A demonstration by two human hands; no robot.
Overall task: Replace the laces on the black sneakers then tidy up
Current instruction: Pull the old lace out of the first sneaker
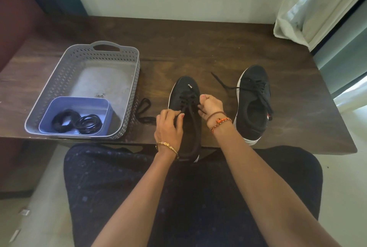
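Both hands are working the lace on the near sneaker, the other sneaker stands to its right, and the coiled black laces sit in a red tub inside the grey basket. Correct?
One slip: the tub holding the coiled laces is blue, not red, as the head view shows. The rest stands: left hand and right hand work the near sneaker, the other sneaker stands right, and the tub sits in the grey basket.

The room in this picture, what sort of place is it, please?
Probably a room in a home, though that is not certain: a dark wooden table stands against a plain wall, a white curtain hangs at the right, and a padded seat stands at the left.
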